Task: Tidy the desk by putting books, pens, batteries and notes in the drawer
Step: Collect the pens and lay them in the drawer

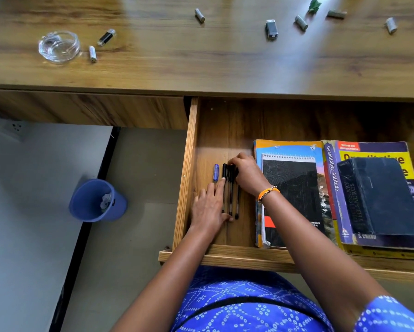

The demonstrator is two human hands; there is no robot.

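The wooden drawer (189, 178) stands pulled out under the desk. At its left side lie several pens: a blue one (215, 172) and black ones (230, 192) side by side. My left hand (209, 209) lies flat with straight fingers over the pens' lower ends. My right hand (245, 173) curls its fingers round the caps of the black pens. To the right in the drawer lie a spiral notebook (294, 195) on a book and a dark dictionary (380, 195) on a yellow-purple book (332, 178). Several batteries (199, 15) (301, 23) (92, 53) lie on the desk top.
On the desk top (177, 63) stand a glass ashtray (58, 46), a black USB stick (106, 37) and a small black 9-volt block (271, 29); a green scrap (314, 5) lies at the back. A blue waste bin (95, 200) stands on the floor at left.
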